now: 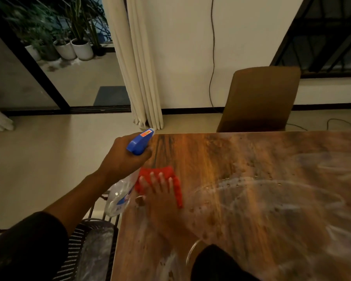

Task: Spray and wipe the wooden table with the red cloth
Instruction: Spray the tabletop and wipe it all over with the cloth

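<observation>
Red, soft terry cloth point(160, 184) lies flat near our wooden table's point(251, 199) left edge under our right hand's point(162, 201) spread fingers, best pressed mid-fold, while our left hand point(122, 157) clamps the light blue-headed clear plastic spray bottle point(139, 142).

glossy wet-streaked wooden table point(251, 179), fuzzy red cloth point(160, 173), clear plastic spray bottle point(120, 197).

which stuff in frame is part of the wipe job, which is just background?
In use:
- red cloth, pressed flat by right hand
- blue-headed clear plastic spray bottle, gripped by left hand
- streaky wooden table

Background:
- brown chair
- cream curtain
- white plant pots
- wicker bin
</observation>
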{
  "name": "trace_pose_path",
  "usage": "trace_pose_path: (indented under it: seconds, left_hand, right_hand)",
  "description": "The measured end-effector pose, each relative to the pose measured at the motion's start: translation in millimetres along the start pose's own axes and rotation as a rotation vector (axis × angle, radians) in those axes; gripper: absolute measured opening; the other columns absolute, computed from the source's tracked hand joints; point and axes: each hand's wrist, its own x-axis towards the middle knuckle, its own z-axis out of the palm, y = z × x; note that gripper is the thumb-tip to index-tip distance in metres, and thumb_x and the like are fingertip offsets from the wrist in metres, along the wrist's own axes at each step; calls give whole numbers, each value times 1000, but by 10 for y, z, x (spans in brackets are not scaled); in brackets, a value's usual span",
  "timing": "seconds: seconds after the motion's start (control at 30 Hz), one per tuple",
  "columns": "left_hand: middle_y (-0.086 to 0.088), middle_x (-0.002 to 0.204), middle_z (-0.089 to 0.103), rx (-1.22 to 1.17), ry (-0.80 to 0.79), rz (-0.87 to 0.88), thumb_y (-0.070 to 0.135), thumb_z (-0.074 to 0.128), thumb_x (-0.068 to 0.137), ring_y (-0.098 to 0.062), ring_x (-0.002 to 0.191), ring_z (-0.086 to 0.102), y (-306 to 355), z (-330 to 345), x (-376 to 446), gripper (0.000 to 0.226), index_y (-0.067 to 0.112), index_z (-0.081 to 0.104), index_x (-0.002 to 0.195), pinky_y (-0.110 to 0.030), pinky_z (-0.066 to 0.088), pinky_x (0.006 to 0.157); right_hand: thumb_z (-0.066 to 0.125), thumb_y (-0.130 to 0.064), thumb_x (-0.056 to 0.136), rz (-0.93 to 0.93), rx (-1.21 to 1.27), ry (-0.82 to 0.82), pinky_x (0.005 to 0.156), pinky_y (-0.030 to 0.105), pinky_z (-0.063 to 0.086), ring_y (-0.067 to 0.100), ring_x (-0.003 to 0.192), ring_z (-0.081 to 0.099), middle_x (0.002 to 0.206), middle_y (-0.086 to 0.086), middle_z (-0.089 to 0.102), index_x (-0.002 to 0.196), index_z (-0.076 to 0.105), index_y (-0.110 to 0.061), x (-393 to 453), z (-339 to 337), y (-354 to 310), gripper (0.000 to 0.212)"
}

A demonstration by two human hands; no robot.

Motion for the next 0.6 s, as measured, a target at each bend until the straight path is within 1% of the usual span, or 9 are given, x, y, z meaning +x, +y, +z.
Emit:
trace_pose_path:
  seconds: [0.07,0.1,0.2,0.27,0.3,0.37,0.43,0.53,0.6]
  left_hand:
    - [-19,71,62,10,-21,2,14,69,93,-33,62,59,123,89,-20,14,4,61,87,-28,46,62]
    - [-18,70,61,13,-28,4,16,69,93,-28,60,57,174,124,-42,15,5,60,86,-27,45,61]
    - [-8,70,60,0,-54,10,16,68,94,-21,62,56,301,182,-148,13,8,59,87,-25,45,64]
    - [-10,72,62,-3,-44,11,14,68,94,-25,65,60,328,184,-261,11,9,60,88,-27,48,67]
    - [-14,74,63,-1,-38,8,12,68,94,-30,68,62,323,174,-333,10,9,60,89,-30,50,69]
    - [-22,78,66,-8,-8,-29,12,68,94,-39,72,65,290,136,-499,11,4,61,90,-40,55,73]
    - [-23,78,66,14,44,-64,12,68,94,-41,72,66,249,105,-708,15,0,60,90,-48,56,75]
    - [-17,77,65,60,128,-75,13,69,93,-33,68,64,150,46,-993,14,2,60,89,-45,56,71]
    - [-12,77,65,114,148,-73,14,71,91,-28,68,63,33,-54,-1113,14,4,61,89,-42,56,69]
  right_hand:
    - [20,-49,110,-65,25,8,124,62,20,29,157,26,169,1,31,165,21,-34,-125,-57,187,57]
    - [26,-43,108,-46,-14,64,124,61,21,27,156,29,168,0,33,163,23,-35,-139,-175,444,56]
    - [33,-39,106,235,-143,150,126,62,14,28,158,23,170,1,27,163,19,-32,-170,-625,1490,59]
    - [31,-41,109,433,-126,125,128,61,6,30,160,15,173,4,20,165,14,-28,-219,-945,2027,60]
    - [31,-41,109,477,-110,116,128,60,5,31,160,13,173,6,18,166,14,-26,-239,-1002,2082,61]
    - [34,-38,109,452,-77,117,128,59,6,32,161,11,173,8,20,166,18,-24,-261,-887,1776,61]
    - [38,-36,108,310,-50,92,127,59,10,34,160,13,172,10,22,165,23,-22,-340,-616,1126,61]
    - [28,-45,109,30,-37,-26,127,61,14,38,160,14,172,10,21,166,22,-24,-576,-201,100,61]
    - [21,-49,108,-43,-22,-68,127,60,18,36,159,18,172,8,23,166,22,-27,-632,-105,-124,62]
